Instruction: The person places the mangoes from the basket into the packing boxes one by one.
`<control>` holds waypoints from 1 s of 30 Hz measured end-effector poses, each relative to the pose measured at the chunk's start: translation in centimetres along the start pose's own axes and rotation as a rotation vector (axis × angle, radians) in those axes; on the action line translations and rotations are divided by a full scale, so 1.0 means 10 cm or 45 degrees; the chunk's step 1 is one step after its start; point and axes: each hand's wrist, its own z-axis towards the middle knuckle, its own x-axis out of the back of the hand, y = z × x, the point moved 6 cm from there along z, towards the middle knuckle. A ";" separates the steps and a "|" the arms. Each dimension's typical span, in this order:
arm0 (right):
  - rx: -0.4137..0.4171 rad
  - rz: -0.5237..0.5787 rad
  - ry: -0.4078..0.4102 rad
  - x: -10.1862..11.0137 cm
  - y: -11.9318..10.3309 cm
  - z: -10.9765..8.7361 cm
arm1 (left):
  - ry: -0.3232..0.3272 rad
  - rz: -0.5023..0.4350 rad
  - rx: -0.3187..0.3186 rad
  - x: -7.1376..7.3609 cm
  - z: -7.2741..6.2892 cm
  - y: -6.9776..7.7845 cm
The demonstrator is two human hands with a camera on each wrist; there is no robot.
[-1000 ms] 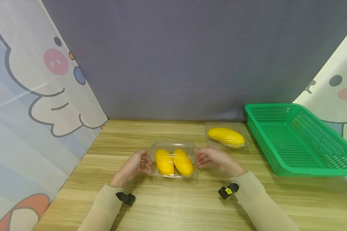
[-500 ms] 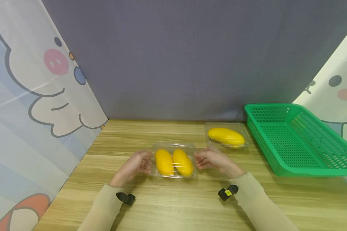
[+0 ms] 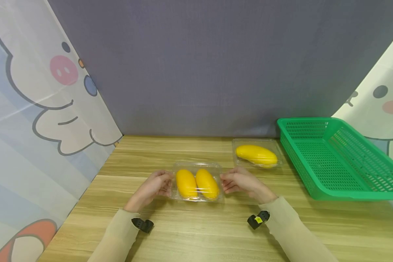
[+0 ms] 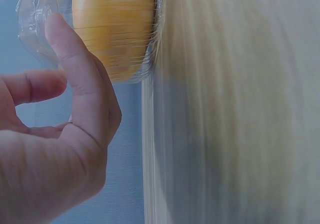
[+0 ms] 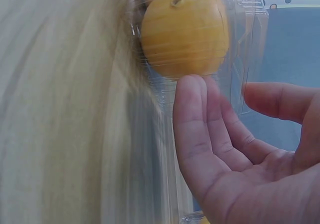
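Observation:
In the head view, a clear plastic clamshell box (image 3: pixel 197 165) lies mid-table with two yellow mangoes (image 3: pixel 186 183) side by side in it. My left hand (image 3: pixel 154 186) holds its left end; in the left wrist view a fingertip overlaps the clear plastic beside a mango (image 4: pixel 114 39), with the thumb close by. My right hand (image 3: pixel 241 183) holds the opposite end. Seen from the right wrist, its fingertips are at the side wall below a mango (image 5: pixel 185 31), and the thumb reaches the plastic edge. The box's lid lies down over the fruit.
A second clear box (image 3: pixel 237 142) with one long yellow mango (image 3: pixel 256 155) sits behind my right hand. To its right stands a green slotted basket (image 3: pixel 309 178). A grey panel (image 3: pixel 196 69) rises along the back edge of the wooden table (image 3: pixel 196 233).
The lid's back edge has settled slightly lower since one second ago. Both hands stay at the box's ends with only tiny finger shifts; the second box and basket have not moved.

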 end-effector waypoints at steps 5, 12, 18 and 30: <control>-0.001 0.004 0.000 0.00 0.01 0.00 | 0.006 0.002 0.003 0.00 0.00 0.00; -0.006 -0.014 0.004 -0.01 0.02 0.00 | 0.014 -0.010 0.009 -0.01 0.01 -0.01; -0.001 -0.040 0.015 -0.02 0.02 0.00 | 0.024 -0.006 0.007 0.00 0.01 0.00; -0.001 -0.071 0.000 -0.02 0.00 -0.04 | 0.045 0.004 0.002 -0.02 0.01 0.00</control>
